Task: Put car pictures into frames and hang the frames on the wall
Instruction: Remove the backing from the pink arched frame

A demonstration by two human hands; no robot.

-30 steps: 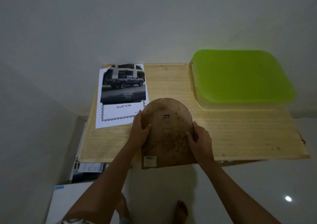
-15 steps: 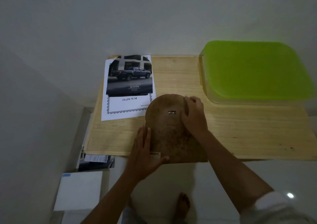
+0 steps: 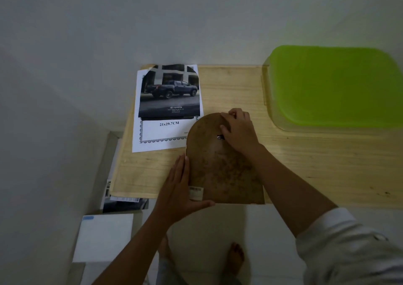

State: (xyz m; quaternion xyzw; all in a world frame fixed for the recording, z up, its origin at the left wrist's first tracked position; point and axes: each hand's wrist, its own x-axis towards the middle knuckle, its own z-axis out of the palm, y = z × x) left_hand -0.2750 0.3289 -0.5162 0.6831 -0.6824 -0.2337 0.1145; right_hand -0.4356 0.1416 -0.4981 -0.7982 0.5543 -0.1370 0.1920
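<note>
The room was dim. A plain pale wall (image 3: 196, 22) rose behind a light wooden desk (image 3: 316, 164), whose far edge met it. A second wall (image 3: 32, 143) closed in on the left and made a corner. A faint green tint lay on the back wall above a container with a bright green lid (image 3: 335, 86) at the desk's far right. Below the desk's near edge the floor (image 3: 218, 225) was pale and smooth. At lower left, beside the left wall, stood a white box-like top (image 3: 104, 236). Printed papers (image 3: 124, 204) lay under the desk's corner, too dark to read.
</note>
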